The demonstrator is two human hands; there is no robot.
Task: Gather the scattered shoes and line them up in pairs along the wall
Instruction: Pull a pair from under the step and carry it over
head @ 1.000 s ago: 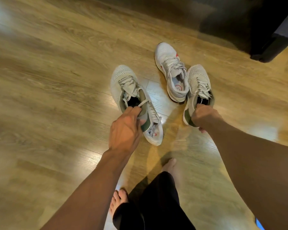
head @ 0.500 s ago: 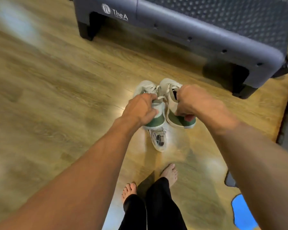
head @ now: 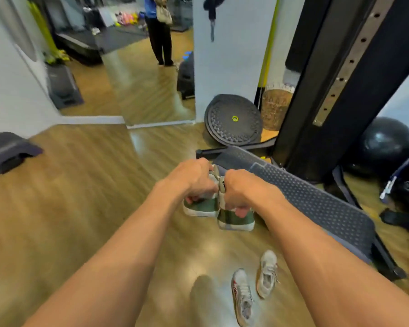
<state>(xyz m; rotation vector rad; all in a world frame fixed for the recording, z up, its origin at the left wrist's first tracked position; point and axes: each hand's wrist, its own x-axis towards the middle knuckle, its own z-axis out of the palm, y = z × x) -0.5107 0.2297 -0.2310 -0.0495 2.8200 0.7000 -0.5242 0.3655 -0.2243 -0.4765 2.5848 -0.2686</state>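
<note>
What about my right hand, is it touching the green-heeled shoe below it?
Touching. Head view shows the right hand gripping that green-heeled shoe by its collar.

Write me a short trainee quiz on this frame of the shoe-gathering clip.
1. True or false: the left hand and right hand each hold one of the green-heeled shoes.
2. How many white shoes lie on the floor: A one, B two, C four?
3. Fill in: at far right rests a black exercise ____.
Key: 1 true; 2 B; 3 ball.
</note>
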